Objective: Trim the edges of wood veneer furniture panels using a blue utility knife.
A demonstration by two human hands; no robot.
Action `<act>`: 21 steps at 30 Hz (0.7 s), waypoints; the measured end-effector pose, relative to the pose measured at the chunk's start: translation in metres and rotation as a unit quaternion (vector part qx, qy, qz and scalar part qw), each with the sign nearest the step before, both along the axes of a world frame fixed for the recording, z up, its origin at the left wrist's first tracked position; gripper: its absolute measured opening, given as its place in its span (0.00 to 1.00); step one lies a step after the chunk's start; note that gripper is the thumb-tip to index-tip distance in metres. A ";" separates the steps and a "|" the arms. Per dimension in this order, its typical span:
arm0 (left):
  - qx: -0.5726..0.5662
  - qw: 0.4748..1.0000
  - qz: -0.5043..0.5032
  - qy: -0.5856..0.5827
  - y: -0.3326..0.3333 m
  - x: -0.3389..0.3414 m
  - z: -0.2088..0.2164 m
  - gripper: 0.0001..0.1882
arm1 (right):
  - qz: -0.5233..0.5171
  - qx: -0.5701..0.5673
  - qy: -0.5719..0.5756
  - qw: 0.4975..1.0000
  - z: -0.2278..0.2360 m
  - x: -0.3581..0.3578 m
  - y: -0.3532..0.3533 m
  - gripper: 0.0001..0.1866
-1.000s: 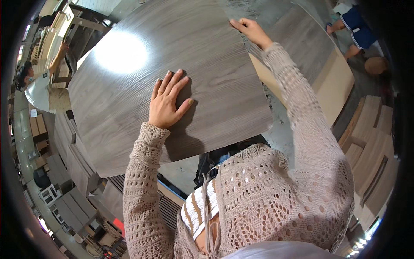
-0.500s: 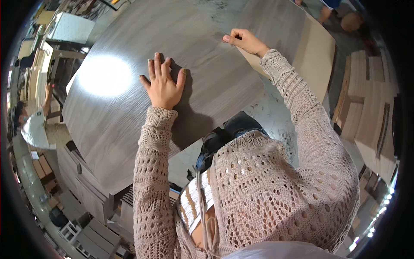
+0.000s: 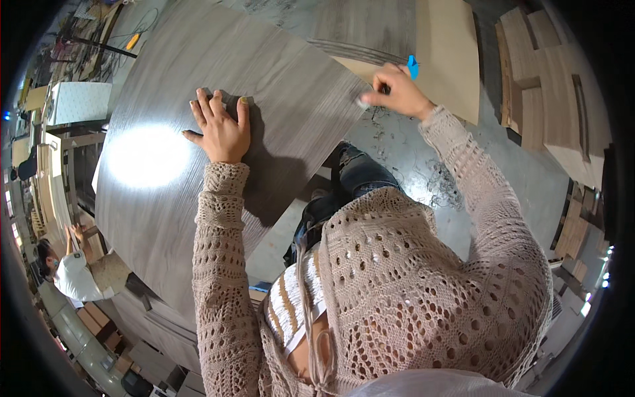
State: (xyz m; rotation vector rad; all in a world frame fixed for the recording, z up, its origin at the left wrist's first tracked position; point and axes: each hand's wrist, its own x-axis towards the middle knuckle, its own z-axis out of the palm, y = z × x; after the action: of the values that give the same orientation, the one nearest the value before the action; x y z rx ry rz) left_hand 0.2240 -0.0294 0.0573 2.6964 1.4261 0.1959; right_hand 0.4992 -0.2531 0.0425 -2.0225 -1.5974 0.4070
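Here the left hand (image 3: 225, 137) lies splayed on the grey panel (image 3: 291, 83), the right hand (image 3: 401, 94) by its edge, grip unclear.

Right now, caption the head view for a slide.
Left hand spread on a broad, flat grey wood-grain panel; right hand curled at its corner.

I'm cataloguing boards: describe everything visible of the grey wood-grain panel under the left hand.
The grey wood-grain panel is a large board with streaky, laminate-looking grain and a bright glare toward the left. It appears to lie flat. The left hand rests spread on it; the right hand is at its right corner, contact unclear. Its underside is hidden.
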 end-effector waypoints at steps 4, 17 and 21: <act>0.007 1.000 0.001 -0.015 -0.002 0.005 0.008 0.31 | -0.119 0.102 0.210 0.965 -0.021 0.001 -0.012 0.26; 0.023 0.999 -0.004 -0.034 0.010 0.024 -0.003 0.30 | -0.263 0.100 0.213 0.936 -0.018 -0.020 0.027 0.26; 0.040 0.998 -0.002 -0.041 0.016 0.035 -0.001 0.31 | -0.383 0.215 0.015 0.898 -0.034 -0.050 0.024 0.25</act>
State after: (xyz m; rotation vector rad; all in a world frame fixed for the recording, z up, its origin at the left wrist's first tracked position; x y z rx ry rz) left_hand 0.2594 -0.0132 0.0558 2.7193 1.4194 0.3656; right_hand 0.4490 -0.2293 0.0089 -2.0630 -0.6691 -0.2004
